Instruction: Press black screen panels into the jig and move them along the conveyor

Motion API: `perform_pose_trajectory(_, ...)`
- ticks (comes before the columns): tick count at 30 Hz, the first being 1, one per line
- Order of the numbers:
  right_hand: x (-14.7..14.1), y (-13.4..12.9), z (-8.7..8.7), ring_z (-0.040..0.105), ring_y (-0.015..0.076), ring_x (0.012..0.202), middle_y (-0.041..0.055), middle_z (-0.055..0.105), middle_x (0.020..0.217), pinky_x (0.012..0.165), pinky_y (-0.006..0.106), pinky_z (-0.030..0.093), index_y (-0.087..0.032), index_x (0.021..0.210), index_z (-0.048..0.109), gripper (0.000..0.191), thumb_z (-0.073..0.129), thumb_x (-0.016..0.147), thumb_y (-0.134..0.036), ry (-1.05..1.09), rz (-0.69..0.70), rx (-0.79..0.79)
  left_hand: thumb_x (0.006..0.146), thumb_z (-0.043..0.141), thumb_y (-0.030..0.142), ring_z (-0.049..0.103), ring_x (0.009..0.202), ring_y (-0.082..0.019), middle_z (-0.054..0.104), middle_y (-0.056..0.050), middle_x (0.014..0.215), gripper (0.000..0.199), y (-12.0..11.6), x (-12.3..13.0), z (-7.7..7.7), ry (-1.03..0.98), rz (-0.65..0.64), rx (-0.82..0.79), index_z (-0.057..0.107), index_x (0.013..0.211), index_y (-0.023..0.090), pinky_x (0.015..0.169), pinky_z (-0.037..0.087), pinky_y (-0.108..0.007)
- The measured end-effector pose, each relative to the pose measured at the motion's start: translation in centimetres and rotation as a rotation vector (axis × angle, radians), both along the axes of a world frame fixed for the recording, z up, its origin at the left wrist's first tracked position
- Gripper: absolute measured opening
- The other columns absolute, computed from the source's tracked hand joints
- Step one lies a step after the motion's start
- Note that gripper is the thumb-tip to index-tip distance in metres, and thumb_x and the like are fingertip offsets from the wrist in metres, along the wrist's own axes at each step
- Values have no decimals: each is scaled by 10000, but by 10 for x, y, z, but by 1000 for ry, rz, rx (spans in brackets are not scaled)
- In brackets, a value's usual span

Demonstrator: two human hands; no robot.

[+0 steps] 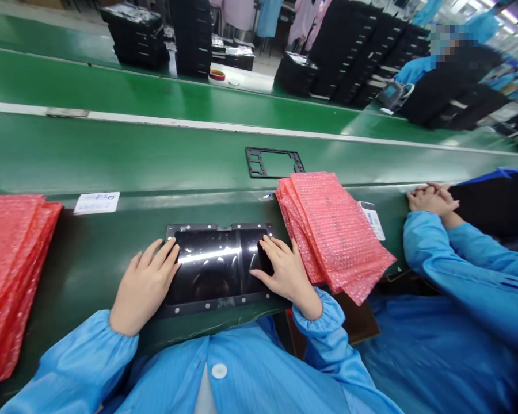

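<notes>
A glossy black panel (211, 264) lies flat on the green conveyor belt (125, 155), set in a black frame with metal studs along its edges. My left hand (144, 284) rests on the panel's left side with its fingers spread. My right hand (285, 273) lies on the right side, fingertips on the glossy surface. Neither hand closes around anything. Just right of my right hand is a stack of red bubble-wrap bags (334, 230). Beyond the panel, an open black frame jig (273, 163) lies on the belt.
More red bubble bags (8, 282) are piled at the left, and a white label (96, 202) lies near them. A co-worker's clasped hands (431, 200) rest at the right. Stacks of black trays (354, 63) stand beyond a second green belt.
</notes>
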State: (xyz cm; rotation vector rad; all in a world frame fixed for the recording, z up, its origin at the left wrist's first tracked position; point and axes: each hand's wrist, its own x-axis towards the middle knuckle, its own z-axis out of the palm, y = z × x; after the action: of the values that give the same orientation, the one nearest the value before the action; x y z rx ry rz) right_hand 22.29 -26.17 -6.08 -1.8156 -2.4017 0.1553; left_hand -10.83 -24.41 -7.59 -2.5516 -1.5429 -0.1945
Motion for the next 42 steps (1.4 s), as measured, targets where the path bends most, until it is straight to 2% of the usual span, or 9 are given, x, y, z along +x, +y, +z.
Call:
perform_pose_trajectory(5,0,-6,2,360,330,1380,151,363,1515,1081,674,260,-144,1449,392,793,644,852,-601,-79,13,-52,834,260,815,256,1442,-371,247,-191,1580,1048,-5,-14,-18,-37,-90,-88,204,1538,41,1061,304,-591)
perform_pose_trajectory(13,-28,16,14,568,361,1130,198,564,1325,984,595,403,-159,1332,549,676,773,784,-484,-102,-29,6,897,320,717,244,1464,-325,251,-174,1577,891,-10,-5,-10,10,27,-193,288,1526,87,1110,303,-579)
perform_pose_trajectory(19,-87,47,-10,475,314,1240,137,549,1285,1040,521,402,-224,1328,532,474,662,901,-380,112,175,188,949,362,592,261,1461,-321,258,-175,1574,751,-19,13,-21,-163,195,-167,279,1535,129,1125,274,-618)
perform_pose_trajectory(22,-94,52,-17,531,281,1105,140,568,1130,1051,504,396,-142,1198,585,341,624,925,-343,163,142,238,974,346,533,236,1474,-286,230,-168,1585,718,-19,14,-26,-373,270,-249,203,1555,136,1169,174,-618)
perform_pose_trajectory(25,-88,51,-14,527,269,1092,132,565,1114,1080,547,345,-140,1195,565,292,542,970,-324,230,157,340,989,325,485,208,1484,-255,265,-126,1585,618,-18,19,-17,-705,316,-319,331,1518,164,1201,129,-568)
perform_pose_trajectory(31,-64,43,7,548,242,1149,126,604,1187,1113,576,284,-167,1289,493,318,458,1009,-315,452,125,587,899,548,510,496,1324,-267,605,-63,1353,471,-19,43,29,-1592,327,-623,653,1263,230,1154,359,-391)
perform_pose_trajectory(36,-29,24,24,571,239,1142,105,625,1190,1060,495,403,-207,1134,614,209,546,962,-304,659,-50,617,763,742,444,615,1175,-310,707,-99,1170,500,-11,34,48,-2020,444,-769,690,1185,180,1022,499,-425)
perform_pose_trajectory(39,-10,7,22,608,242,1084,117,639,1169,961,440,499,-201,1157,620,287,566,940,-381,867,-226,465,759,763,317,669,1085,-286,720,-83,1140,475,-2,17,46,-2150,546,-740,671,1206,187,934,563,-398)
perform_pose_trajectory(42,-5,-7,16,667,230,975,110,690,1073,909,409,540,-187,1224,609,408,557,935,-470,1101,-173,46,813,674,182,709,991,-251,732,-56,1108,358,5,4,41,-2211,585,-691,686,1171,207,866,598,-354)
